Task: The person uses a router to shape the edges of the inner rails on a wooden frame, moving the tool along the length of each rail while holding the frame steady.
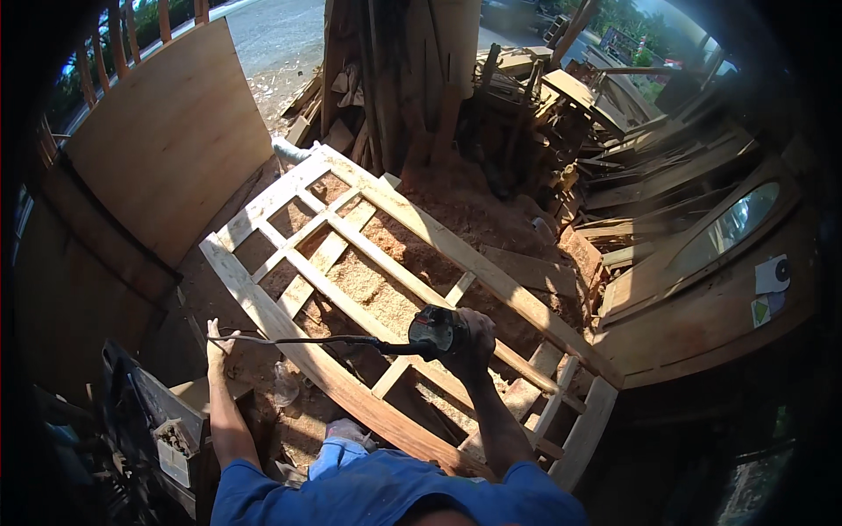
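Note:
A large wooden door frame point(408, 206) with crossbars and long inner rails lies slantwise in front of me. My right hand point(478, 337) grips a dark corded power tool point(436, 330) with a rounded end, over the frame's near right part. What the tool's underside touches is hidden. From the tool a black cord point(324, 339) runs left across the frame's near rail to my left hand point(219, 340). The fingers of that hand are closed on the cord, just outside the near left side of the frame. Sawdust point(377, 289) shows through the frame's openings.
Plywood sheets point(171, 145) stand on the left. Piled scrap boards point(605, 101) fill the far right, and a wooden door with an oval pane point(724, 228) leans at the right. A box of small things point(178, 443) sits at the lower left. Dark posts point(395, 88) rise beyond the frame.

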Demonstrator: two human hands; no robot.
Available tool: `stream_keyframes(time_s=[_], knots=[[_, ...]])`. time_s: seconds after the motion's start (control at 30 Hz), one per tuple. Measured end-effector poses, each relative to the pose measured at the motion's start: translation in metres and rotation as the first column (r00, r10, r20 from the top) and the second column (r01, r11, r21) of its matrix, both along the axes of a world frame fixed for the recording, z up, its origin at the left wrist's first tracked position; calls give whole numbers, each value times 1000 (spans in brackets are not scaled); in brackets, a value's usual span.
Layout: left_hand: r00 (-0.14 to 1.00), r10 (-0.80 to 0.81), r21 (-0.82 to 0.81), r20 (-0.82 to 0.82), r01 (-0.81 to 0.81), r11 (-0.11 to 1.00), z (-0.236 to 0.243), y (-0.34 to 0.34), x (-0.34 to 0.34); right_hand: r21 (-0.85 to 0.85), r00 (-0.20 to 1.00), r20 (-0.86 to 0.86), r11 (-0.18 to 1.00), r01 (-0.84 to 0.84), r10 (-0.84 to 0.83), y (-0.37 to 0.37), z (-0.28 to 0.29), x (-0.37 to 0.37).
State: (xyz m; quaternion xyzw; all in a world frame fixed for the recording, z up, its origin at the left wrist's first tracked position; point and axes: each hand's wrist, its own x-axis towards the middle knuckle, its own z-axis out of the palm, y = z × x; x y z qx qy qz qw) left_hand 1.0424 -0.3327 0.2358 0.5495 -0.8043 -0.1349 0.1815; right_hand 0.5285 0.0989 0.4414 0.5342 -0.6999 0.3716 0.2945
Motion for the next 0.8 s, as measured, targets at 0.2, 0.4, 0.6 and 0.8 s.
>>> stream_keyframes(time_s=[0.2,0.4,0.6,0.8], knots=[[559,493,-101,-667,-723,683,52,-72,-57,80,960,277,994,-75,50,-119,-55,-18],[969,-37,37,-244,47,998,-10,-49,-170,19,606,773,949,-314,185,-222,-151,-37],[969,13,197,-247,38,980,-151,6,-243,70,404,904,885,-461,139,-295,-290,-42],[975,-41,219,-218,90,971,-181,-12,-283,-244,-153,970,815,-525,191,-371,-331,-41]])
